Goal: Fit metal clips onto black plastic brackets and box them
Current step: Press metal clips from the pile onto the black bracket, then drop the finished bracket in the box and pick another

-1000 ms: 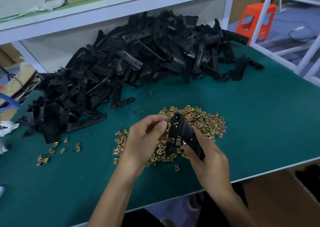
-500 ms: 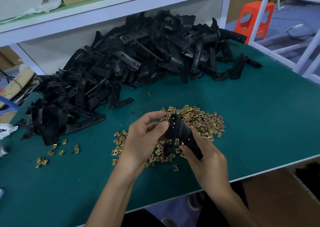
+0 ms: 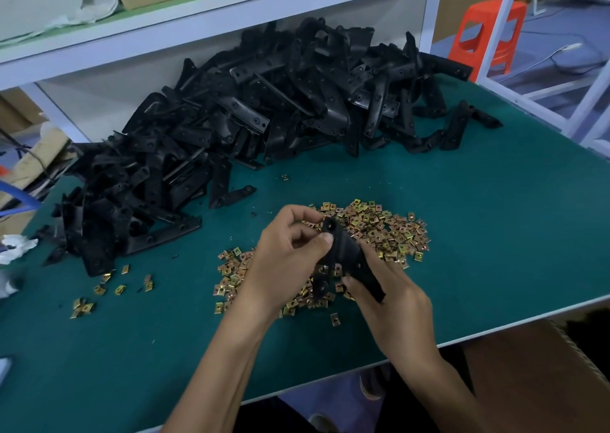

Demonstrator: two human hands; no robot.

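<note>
Bracket point(image 3: 346, 251), long axis diagonal, far end leftward

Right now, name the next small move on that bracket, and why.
Likely press down with the left hand on the upper end of the bracket to seat a clip: its thumb rests there, the right hand holds the lower part. Any clip there is hidden.

Green-topped bench point(image 3: 495, 234) with parts

A heap of black brackets point(image 3: 247, 128) lies at the back; brass-coloured clips point(image 3: 389, 231) lie scattered nearer the front edge.
</note>
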